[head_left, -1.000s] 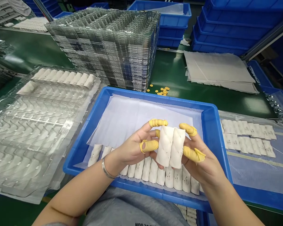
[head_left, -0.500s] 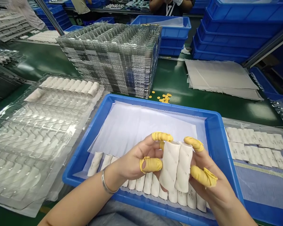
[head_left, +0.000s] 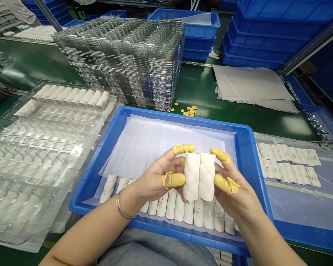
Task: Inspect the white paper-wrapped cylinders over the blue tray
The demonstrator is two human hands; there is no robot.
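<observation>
Two white, wavy-sided cylindrical pieces stand side by side between my hands, above the blue tray (head_left: 108,140). My left hand (head_left: 166,173), in yellow finger cots, is closed on the left white piece (head_left: 192,177). The right white piece (head_left: 207,177) is gripped by my right hand (head_left: 230,181), also in yellow finger cots. Small marks dot the surfaces of both. Below them, a row of similar white pieces (head_left: 170,204) lies along the tray's near side, several with dark printed marks. White lining paper (head_left: 166,142) covers the tray's bottom.
At left lies a clear moulded tray (head_left: 44,159) with white pieces in its far row. Behind stands a tall stack of clear trays (head_left: 122,62). Yellow finger cots (head_left: 190,111) lie beside it. Paper sheets (head_left: 252,87) and stacked blue bins (head_left: 260,37) are at right, beyond more white pieces (head_left: 291,166).
The two white pieces have turned more upright and squarer to my view, and both hands have shifted slightly up and left. My view has tilted down a little.
</observation>
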